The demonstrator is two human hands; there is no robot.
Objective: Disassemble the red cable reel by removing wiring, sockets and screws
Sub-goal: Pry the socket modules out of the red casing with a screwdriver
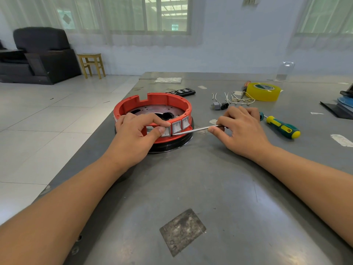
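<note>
Reel [152,119] between both hands.

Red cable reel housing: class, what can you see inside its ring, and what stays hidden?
Inside the red housing lies a dark metal plate with small holes and larger cut-outs. The left hand covers its near-left part; what lies under the plate cannot be seen.

- Bright, even daylight comes through the curtained windows [150,14] at the back.
- The metal desk [219,188] shows a soft, pale sheen in its near part; no harsh glare.
- Shadows under the hands [133,138] and arms are faint and diffuse.
- Wide-angle distortion bends the desk edges and stretches the forearms at the corners.
- Focus is sharp at the centre, slightly softer in the far room.
</note>
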